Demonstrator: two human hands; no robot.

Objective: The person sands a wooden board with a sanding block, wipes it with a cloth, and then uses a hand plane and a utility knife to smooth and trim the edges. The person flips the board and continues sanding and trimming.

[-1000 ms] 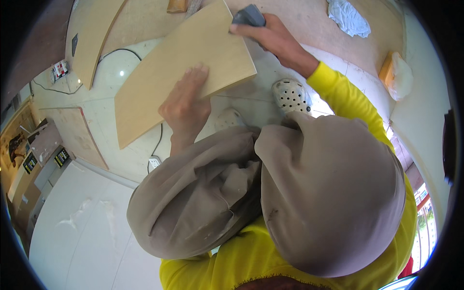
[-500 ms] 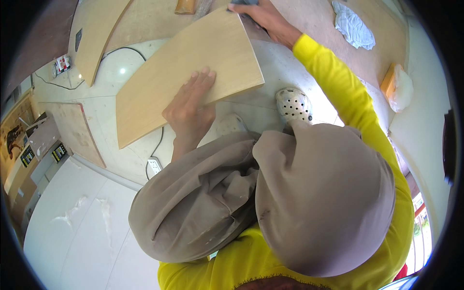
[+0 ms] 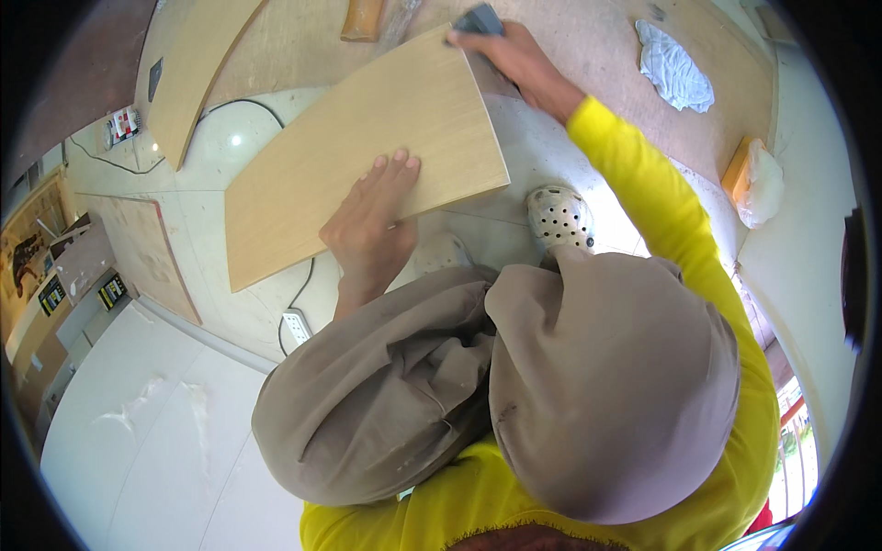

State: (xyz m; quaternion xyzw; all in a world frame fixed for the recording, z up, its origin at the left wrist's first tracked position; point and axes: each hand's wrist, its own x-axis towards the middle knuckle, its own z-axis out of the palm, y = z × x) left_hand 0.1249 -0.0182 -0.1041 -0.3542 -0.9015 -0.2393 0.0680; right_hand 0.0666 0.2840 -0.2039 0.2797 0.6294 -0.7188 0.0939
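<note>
Left hand (image 3: 372, 213): palm down on the flat tan wood-look board (image 3: 354, 151), fingers extended and nearly together, thumb at the board's near edge. Right arm, in a yellow sleeve (image 3: 634, 165), stretched forward; right hand (image 3: 514, 62) pinches a dark grey handheld block (image 3: 476, 26), thumb along its near side, block at the board's far right corner.

Board: in front of the knees, above pale floor tiles (image 3: 469, 228), slanting up to the right. Smooth face, 1 curved long edge, pale right end; support underneath can't be told.

Containers: clear plastic wrapping (image 3: 764, 188) right of the board, against an orange block (image 3: 735, 173); can't tell if it encloses it. Small red-and-white box (image 3: 121, 127) left of the board, contents unclear.
</note>
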